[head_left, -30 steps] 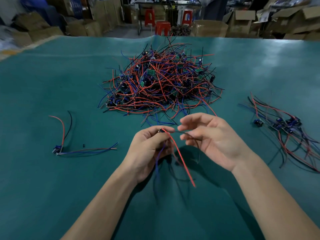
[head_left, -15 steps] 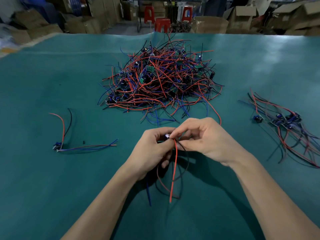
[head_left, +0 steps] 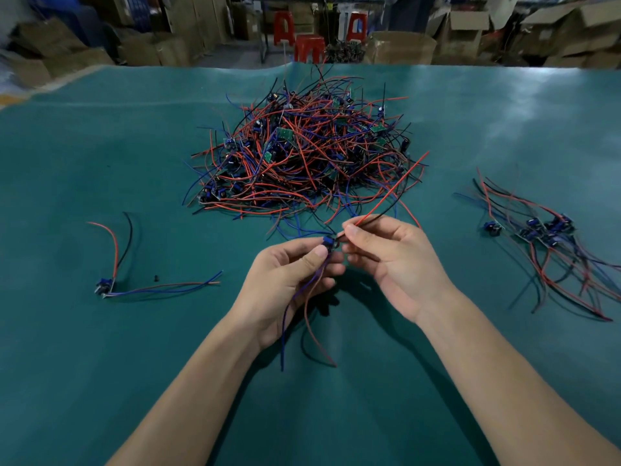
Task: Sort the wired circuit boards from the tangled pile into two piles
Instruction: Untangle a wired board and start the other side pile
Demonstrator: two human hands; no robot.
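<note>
A tangled pile [head_left: 302, 163] of small circuit boards with red, black and blue wires lies at the middle of the green table. My left hand [head_left: 285, 284] pinches one small blue board [head_left: 328, 243], whose blue and brown wires hang down below the palm. My right hand [head_left: 393, 260] pinches that board's red and black wires [head_left: 389, 196], which stick up and to the right. A single wired board [head_left: 105, 286] lies at the left. A sorted pile of several boards [head_left: 544, 233] lies at the right.
The green table mat [head_left: 100, 364] spreads wide around the piles. A tiny black piece [head_left: 155, 278] lies near the left board. Cardboard boxes [head_left: 400, 47] and red stools [head_left: 309, 45] stand beyond the far table edge.
The red wire that hung down below my hands now points up and to the right, held by my right hand. The blue and brown wires now hang below my left hand.
</note>
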